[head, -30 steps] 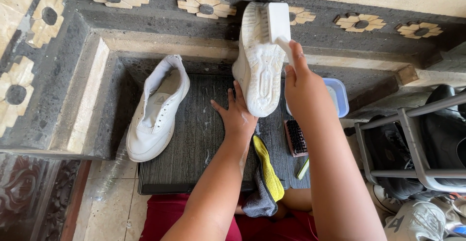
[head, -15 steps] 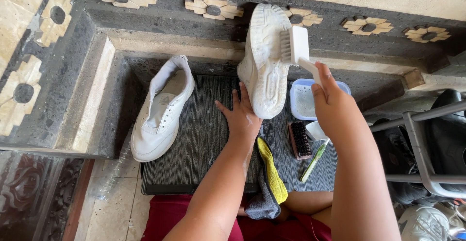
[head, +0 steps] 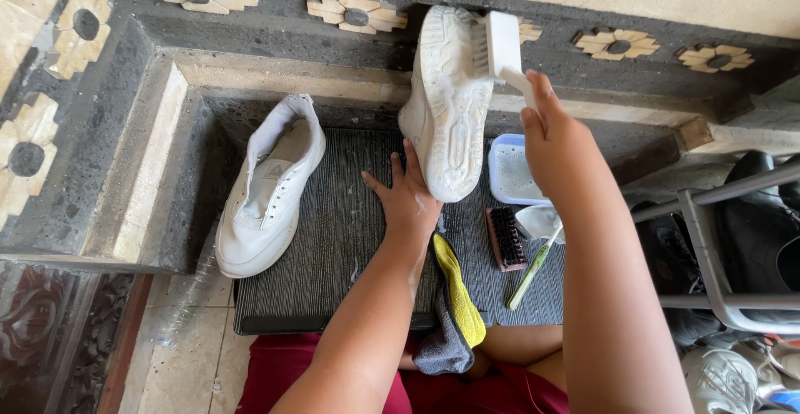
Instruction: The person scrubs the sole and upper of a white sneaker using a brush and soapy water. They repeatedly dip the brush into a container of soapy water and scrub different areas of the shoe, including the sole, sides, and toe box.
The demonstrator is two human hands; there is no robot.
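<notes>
Right hand point(head: 557, 135): fingers closed around the handle of a white scrub brush point(head: 498, 43), bristles laid against the upper part of the sole of the upturned sneaker point(head: 446, 101).

Left hand point(head: 408, 200): fingers spread and open, palm pressed against the side of the upturned sneaker at its lower end; it steadies the shoe without wrapping around it.

Upturned sneaker: white, held on end over the ribbed grey mat point(head: 333, 247), sole toward the camera, lower tip just above the mat, top leaning at the dark stone ledge point(head: 275, 26).

Second white sneaker point(head: 267, 189): on the mat's left edge, opening up, well apart from the held shoe and untouched.

Pale blue tub point(head: 508, 172): at the mat's far right, just beside the held shoe, holding cloudy liquid.

Dark-bristled wooden brush point(head: 505, 237): on the mat, right of the left wrist, below the tub.

Green-handled toothbrush point(head: 533, 265): on the mat, just right of the dark brush, lying at a slant.

Yellow and grey cloth point(head: 454, 310): draped over the mat's near edge, beside the left forearm.

Grey metal rack point(head: 725, 247): right of the mat, shoes on it.
</notes>
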